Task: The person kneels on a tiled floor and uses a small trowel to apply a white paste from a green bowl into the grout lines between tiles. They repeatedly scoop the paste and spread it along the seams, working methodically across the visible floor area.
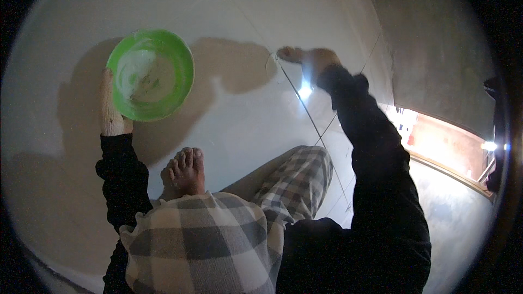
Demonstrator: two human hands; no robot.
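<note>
The landmark for all positions is the green bowl (188,76), which is at the left side of the work area, in front of the person. A white, paste-like material (137,68) lies inside it, smeared over the base and partway up the wall.

Left hand (110,106): positioned along the left edge of the bowl. The fingers appear closed on the rim, with the palm side against the wall; the fingertips are partly hidden, so their exact placement cannot be confirmed.

Right hand (322,61): positioned well to the right of the bowl, on a reach of the right arm. The fingers point back toward the bowl and are held close together. It cannot be told whether they pinch anything, or whether they touch the tiled floor (239,125).

A dark joint line (313,121) begins near the right fingertips, to the right of the bowl, and runs toward the person. A bare foot (189,171) is planted on the near side of the bowl, slightly to its right.

Step in hand, as judged: the left hand supports the bowl while the right hand attends to the floor at the joint line. The next move calls for a level, steady bowl and close fingertip control along the line. If more material is needed, the right hand must travel left to the bowl without tipping it.
</note>
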